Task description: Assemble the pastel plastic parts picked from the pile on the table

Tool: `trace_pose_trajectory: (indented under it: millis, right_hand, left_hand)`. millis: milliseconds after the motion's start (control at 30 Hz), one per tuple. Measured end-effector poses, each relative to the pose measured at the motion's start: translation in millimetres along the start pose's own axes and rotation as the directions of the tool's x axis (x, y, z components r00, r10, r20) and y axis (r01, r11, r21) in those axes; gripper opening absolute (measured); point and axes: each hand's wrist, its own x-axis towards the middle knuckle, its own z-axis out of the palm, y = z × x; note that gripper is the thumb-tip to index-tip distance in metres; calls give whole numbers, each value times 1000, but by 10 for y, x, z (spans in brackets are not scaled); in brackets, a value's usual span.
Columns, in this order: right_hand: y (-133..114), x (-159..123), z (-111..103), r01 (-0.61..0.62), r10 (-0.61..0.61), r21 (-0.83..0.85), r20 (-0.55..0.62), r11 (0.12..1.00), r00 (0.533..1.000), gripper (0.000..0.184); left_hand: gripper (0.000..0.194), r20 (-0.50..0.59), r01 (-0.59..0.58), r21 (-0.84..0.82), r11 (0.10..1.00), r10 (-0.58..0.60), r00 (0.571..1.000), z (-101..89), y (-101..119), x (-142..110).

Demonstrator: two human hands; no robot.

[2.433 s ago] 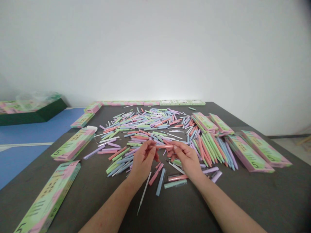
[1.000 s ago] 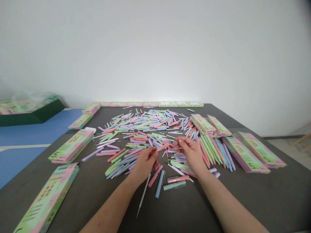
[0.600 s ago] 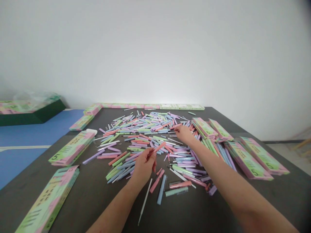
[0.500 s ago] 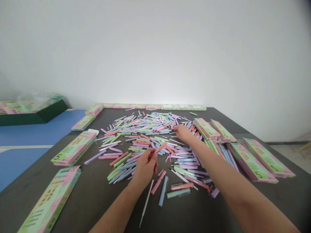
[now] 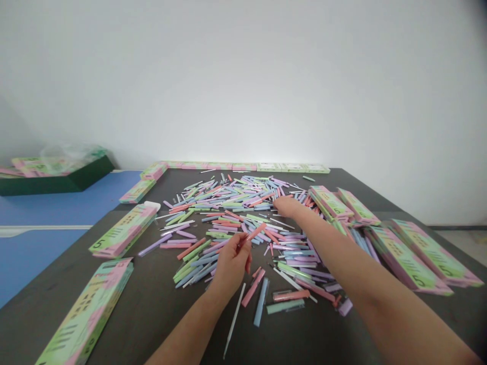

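Observation:
My left hand (image 5: 234,261) is closed on a coral-red pen barrel (image 5: 256,231), pinched between thumb and fingers and tilted up to the right above the middle of the pile. My right hand (image 5: 287,206) reaches farther out, down at the right part of the pile of pen parts (image 5: 228,196). Its fingertips are hidden behind the hand, so what it grips, if anything, does not show. Beneath my hands lie pastel barrels, clear-ended caps and thin white refills. A white refill (image 5: 233,322), a blue cap (image 5: 261,302) and a mint-green cap (image 5: 285,306) are nearest me.
Printed cartons stand along the table's left side, such as the near carton (image 5: 85,314) and an open-ended carton (image 5: 125,230). More cartons (image 5: 409,258) lie at right beside a row of pens. Flat boxes (image 5: 243,166) line the back edge. A dark green tray (image 5: 87,175) sits on a blue surface.
My right hand has left the coral-red barrel and stretched forward to the pile. The left hand keeps the barrel, now tilted upward. The view has shifted slightly left.

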Motion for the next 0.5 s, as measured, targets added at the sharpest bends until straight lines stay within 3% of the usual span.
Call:
trace_pose_trajectory:
  millis: [233, 367, 500]
  right_hand:
    - [-2, -7, -105, 59, -60, 35, 5, 998, 998, 34]
    - [-28, -197, -180, 51, -29, 150, -145, 987, 989, 22]
    - [-176, -542, -221, 33, 87, 311, -363, 950, 928, 18]
  left_hand:
    - [24, -2, -11, -27, 1000, 11, 1000, -3, -4, 11]
    - [24, -5, -17, -21, 1000, 17, 1000, -4, -2, 5]
    - [25, -7, -19, -6, 1000, 19, 1000, -2, -11, 9]
